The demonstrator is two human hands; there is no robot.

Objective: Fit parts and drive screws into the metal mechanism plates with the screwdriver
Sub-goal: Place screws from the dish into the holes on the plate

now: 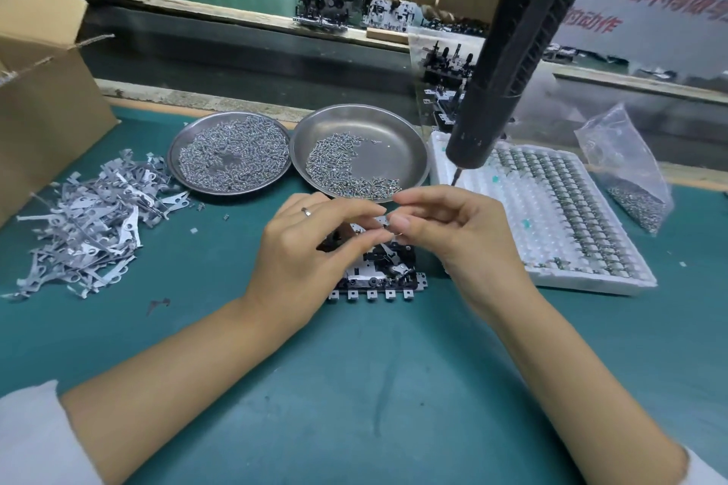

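Two bare forearms reach in over the green counter, and the left hand meets the right hand just above the metal plate, which lies flat at mid-counter. Fingers of both hands curl inward, tips pinching together around something too small to make out. The black screwdriver hangs tilted, tip down, just beyond the right hand. Far side, two steel dishes: the right dish and the left dish, both holding screws. Right, a white tray of parts and a plastic bag. Left, a heap of metal levers beside a cardboard box.
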